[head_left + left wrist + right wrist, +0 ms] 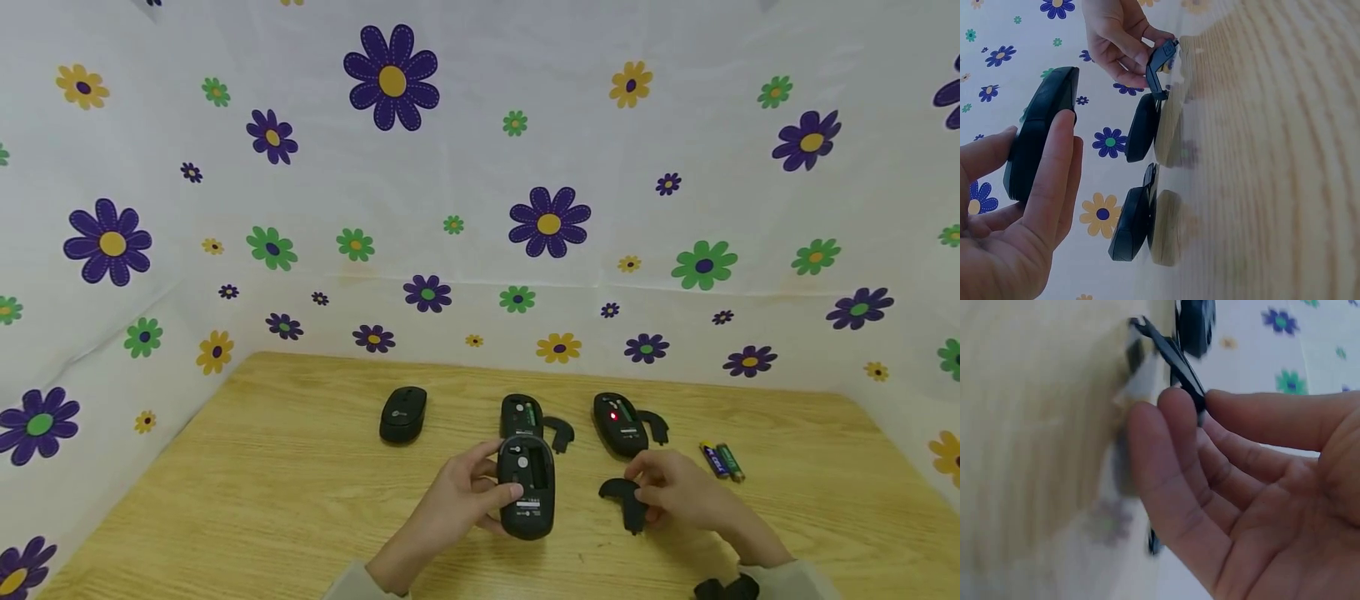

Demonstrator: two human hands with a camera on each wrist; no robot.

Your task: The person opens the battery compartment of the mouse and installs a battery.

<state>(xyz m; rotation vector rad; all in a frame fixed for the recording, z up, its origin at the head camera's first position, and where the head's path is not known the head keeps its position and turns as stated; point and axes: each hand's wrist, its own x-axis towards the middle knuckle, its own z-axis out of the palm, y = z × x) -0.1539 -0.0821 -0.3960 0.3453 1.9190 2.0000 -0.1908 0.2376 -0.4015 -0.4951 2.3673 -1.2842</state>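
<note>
My left hand point(459, 493) grips a black computer mouse point(527, 523), thumb across its underside, which faces up toward me. Its battery slot lies uncovered and looks dark inside. In the left wrist view the same mouse point(1041, 131) is seen edge-on, raised off the table. To its right, my right hand point(686, 490) pinches a black battery cover point(628, 495) between thumb and fingers, low over the table. Seen from the right wrist, the thin cover point(1175, 361) sticks out past the fingertips.
Behind the held mouse lies an upturned mouse point(517, 408) with a loose cover point(561, 435). Another upturned mouse point(619, 433), its red light on, has a cover point(657, 427) beside it. Two batteries point(722, 461) lie right; a mouse point(403, 414) sits upright left. Flowered cloth point(465, 167) hangs behind.
</note>
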